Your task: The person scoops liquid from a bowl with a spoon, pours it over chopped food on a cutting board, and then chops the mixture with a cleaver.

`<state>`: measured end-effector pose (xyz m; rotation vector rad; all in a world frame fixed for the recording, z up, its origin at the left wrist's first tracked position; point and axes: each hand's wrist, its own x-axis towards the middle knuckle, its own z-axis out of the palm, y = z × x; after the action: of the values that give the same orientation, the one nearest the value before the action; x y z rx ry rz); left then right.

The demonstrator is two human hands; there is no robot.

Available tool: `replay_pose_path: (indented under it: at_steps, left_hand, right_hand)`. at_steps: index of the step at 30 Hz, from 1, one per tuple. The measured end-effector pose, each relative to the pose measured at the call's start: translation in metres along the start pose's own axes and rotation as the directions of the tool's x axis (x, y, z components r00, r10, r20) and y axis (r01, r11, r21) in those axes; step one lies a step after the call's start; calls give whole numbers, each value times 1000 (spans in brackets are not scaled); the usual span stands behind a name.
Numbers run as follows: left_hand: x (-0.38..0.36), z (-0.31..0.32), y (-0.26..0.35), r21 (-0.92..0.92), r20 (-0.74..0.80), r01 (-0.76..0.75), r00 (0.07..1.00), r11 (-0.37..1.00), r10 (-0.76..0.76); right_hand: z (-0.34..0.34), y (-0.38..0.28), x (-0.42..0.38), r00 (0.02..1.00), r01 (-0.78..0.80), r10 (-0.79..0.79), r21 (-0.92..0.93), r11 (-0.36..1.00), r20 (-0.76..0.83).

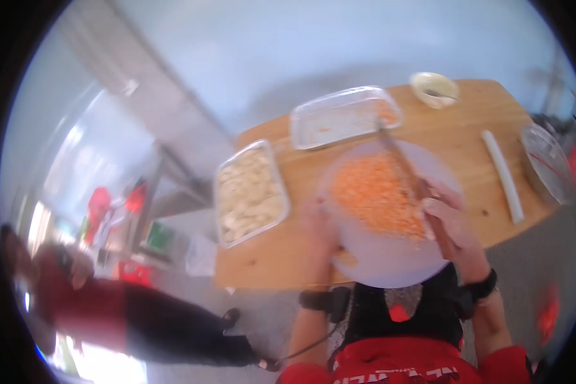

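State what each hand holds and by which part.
The right hand grips a knife by its handle. The left hand holds nothing; it rests on the round cutting board.

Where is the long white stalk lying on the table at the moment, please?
In the head view, the long white stalk lies on the wooden table's right side, between the round cutting board and a clear container.

Tray of pale pieces (249, 192), emptied tray (342, 116), small bowl (434, 88), white stalk (503, 174)
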<state>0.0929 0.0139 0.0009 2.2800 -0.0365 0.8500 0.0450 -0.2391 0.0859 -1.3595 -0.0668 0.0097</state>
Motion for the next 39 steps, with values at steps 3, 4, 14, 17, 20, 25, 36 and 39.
replay_pose_path:
  at_steps: [3, 4, 14, 17, 20, 25, 36, 39]
  left_hand:
    - [-17, 15, -30, -201, 76, 78, 995, 977, -63]
    - [-18, 21, -33, 80, -103, -167, 979, 983, 175]
    - [3, 11, -2, -124, -63, 29, 997, 992, -37]
    - [1, 9, 1, -144, -47, 56, 997, 988, -64]
    - [-5, 19, -3, -109, -118, 38, 992, 993, -51]
    - [1, 13, 4, -154, -51, 120, 990, 981, -129]
    - [6, 10, 3, -157, -36, 102, 993, 982, -108]
    - [4, 13, 0, -150, -49, 72, 996, 986, -80]
  right_hand:
    - [11, -2, 3, 1000, -1, 1, 9, 1000, 26]
    - [6, 4, 6, 993, -15, 17, -23, 1000, 117]
    - [-9, 37, 31, 983, 92, -106, 97, 991, 148]
    - [-8, 24, 27, 972, 56, -70, 65, 996, 226]
    - [0, 4, 18, 975, 58, -58, 6, 998, 215]
    - [-6, 19, 18, 989, 6, 1, -44, 999, 149]
    - [-20, 33, 34, 964, -11, 3, 30, 999, 265]
    - [-18, 27, 35, 948, 65, -75, 42, 997, 310]
